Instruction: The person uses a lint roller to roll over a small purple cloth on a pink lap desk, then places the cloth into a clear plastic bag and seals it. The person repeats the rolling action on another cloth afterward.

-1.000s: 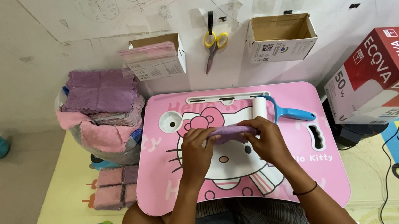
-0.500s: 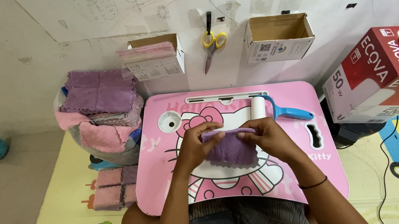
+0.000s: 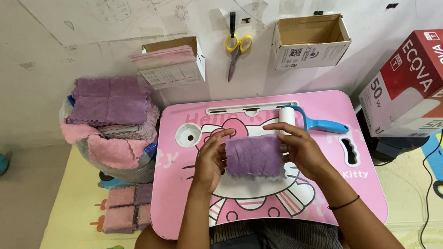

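The left hand and right hand each pinch one side edge of a purple cloth, a fluffy rectangle with a scalloped hem, held flat just above the middle of the bench. The bench is a small glossy pink lap table printed with a white cartoon cat, with a round cup hole near its left back corner and a slot along the back edge. A lint roller with a white paper drum and a blue plastic handle lies behind the right hand.

Left of the bench a basket is heaped with soft pink and purple cloths; more folded ones lie on the floor mat below it. On the scuffed, scribbled white wall hang two open cardboard boxes, the left box with pink cloths on it, the right box showing a bare inside, and yellow-handled scissors between them. A red and white carton stands at the right
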